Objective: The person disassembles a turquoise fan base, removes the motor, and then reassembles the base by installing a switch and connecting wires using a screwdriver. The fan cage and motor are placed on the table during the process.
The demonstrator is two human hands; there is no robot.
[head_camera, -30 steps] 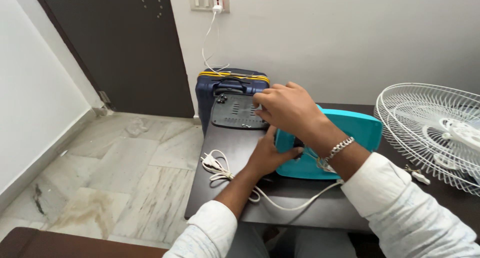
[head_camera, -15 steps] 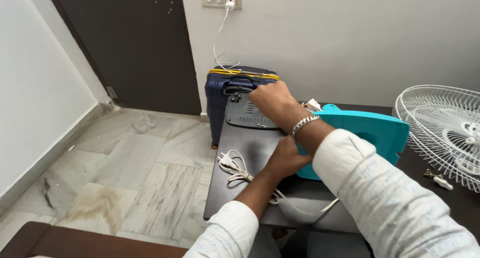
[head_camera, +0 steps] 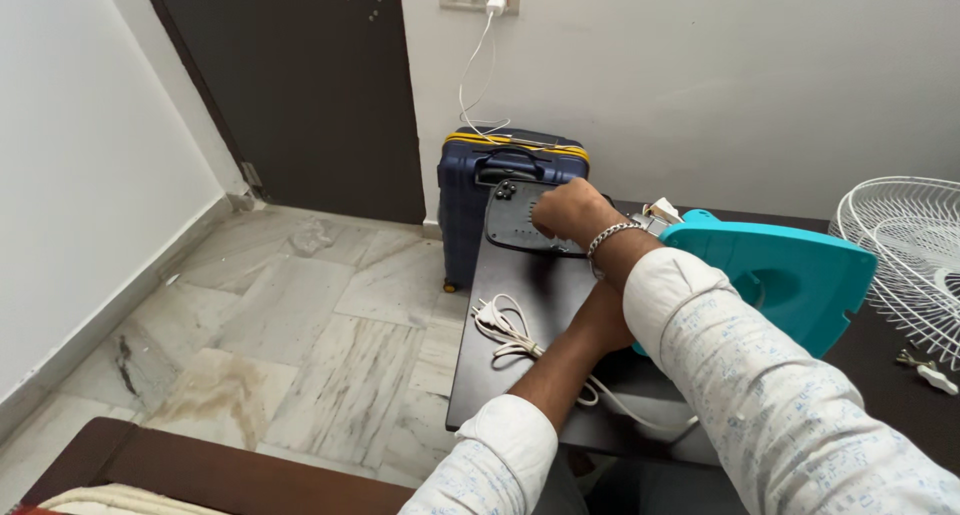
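Now R hand [head_camera: 568, 211] fisted on dark plate [head_camera: 520, 220]; L hand [head_camera: 608, 320], grip unclear, beside teal housing [head_camera: 775, 275].

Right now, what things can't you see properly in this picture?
Head view only:
- Left hand: mostly behind the right sleeve, so its grip on the teal fan base is hidden.
- Right hand: a fist over the dark plate; whatever its fingers hold is covered.
- White fan grille: cut off by the right edge.
- White cord: its far end runs under the arms.
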